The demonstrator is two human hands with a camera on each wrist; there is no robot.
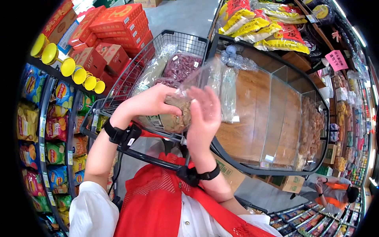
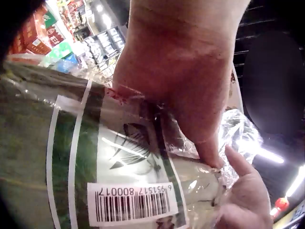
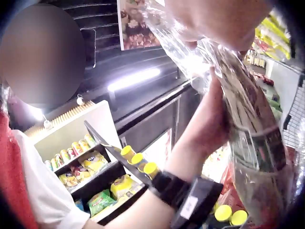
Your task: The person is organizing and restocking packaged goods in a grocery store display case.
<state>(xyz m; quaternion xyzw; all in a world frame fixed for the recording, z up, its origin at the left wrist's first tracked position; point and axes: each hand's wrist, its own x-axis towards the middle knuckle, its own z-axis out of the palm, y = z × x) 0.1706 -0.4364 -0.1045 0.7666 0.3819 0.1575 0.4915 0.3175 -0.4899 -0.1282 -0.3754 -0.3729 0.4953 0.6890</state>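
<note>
A clear plastic bag of dried brownish food (image 1: 177, 120) is held over the near end of the cart, its green-banded label and barcode showing in the left wrist view. My left hand (image 1: 152, 100) grips the bag near its top, with the thumb across the front. Beside it, my right hand (image 1: 205, 114) holds the loose, crinkled plastic at the bag's mouth, its fingers blurred. In the right wrist view the bag (image 3: 257, 157) hangs below both hands, and the right palm hides part of the plastic.
The wire cart (image 1: 185, 37) carries a pack of dark red dried fruit (image 1: 181, 67) and a long clear pack. To the right stands a wood-bottomed display bin (image 1: 248, 114) with clear dividers. Chip shelves (image 1: 55, 126) line the left; another person (image 1: 335, 193) is at lower right.
</note>
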